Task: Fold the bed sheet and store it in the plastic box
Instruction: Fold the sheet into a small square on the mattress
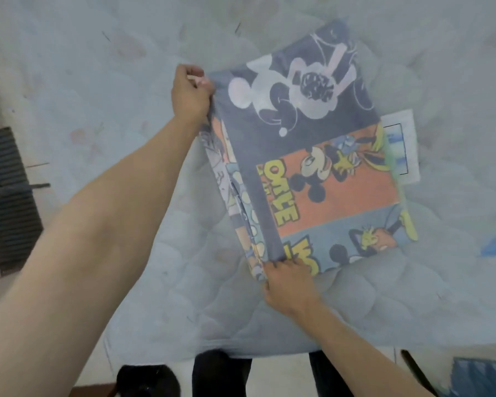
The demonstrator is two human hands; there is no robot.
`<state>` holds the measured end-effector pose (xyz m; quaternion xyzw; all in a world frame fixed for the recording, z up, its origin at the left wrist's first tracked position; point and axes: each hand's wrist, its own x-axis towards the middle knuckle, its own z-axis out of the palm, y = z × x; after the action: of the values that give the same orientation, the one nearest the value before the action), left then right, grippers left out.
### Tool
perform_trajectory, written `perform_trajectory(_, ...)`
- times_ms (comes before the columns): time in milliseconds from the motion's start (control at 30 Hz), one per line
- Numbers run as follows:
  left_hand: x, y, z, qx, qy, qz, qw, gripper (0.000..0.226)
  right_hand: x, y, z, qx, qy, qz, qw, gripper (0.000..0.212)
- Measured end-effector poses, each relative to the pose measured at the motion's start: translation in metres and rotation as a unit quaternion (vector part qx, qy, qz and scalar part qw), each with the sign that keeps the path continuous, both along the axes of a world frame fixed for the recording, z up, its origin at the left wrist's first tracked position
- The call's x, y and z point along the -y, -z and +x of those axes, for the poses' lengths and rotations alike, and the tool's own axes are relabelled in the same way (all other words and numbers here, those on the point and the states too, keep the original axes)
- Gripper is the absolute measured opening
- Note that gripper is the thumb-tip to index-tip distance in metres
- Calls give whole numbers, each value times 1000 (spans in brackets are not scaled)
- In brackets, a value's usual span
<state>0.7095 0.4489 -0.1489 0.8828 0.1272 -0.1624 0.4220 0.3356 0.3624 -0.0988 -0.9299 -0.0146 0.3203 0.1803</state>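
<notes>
Cartoon-print bed sheet (312, 150), folded to a thick rectangle on the quilted mattress (98, 81), left hand (191, 93) pinching its 10 o'clock corner, right hand (288, 285) gripping the 6 o'clock corner, likely squaring the stacked edges; plastic box unseen.

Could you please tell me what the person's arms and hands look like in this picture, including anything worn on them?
Both forearms are bare right up to the frame edge, with no sleeves in view. The left hand and right hand wear no gloves, and no rings, watch or bracelets show. The picture is hazy, so small details cannot be ruled out.
</notes>
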Motion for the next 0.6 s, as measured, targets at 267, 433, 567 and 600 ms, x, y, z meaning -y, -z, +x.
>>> perform_trajectory(267, -32, 57, 5, -14, -129, -121, 984, 30, -48, 55, -23, 17, -15, -32, 999, 13)
perform_trajectory(433, -36, 60, 3, 11, -114, -101, 988, 27, -53, 69, -30, 22, -10, -42, 999, 23)
perform_trajectory(567, -38, 54, -8, 53, -88, -100, 990, 21, -51, 68, -42, 100, -1, -23, 995, 19)
perform_trajectory(600, -39, 53, -11, 59, -78, -99, 990, 20, -50, 67, -45, 120, 1, -20, 993, 19)
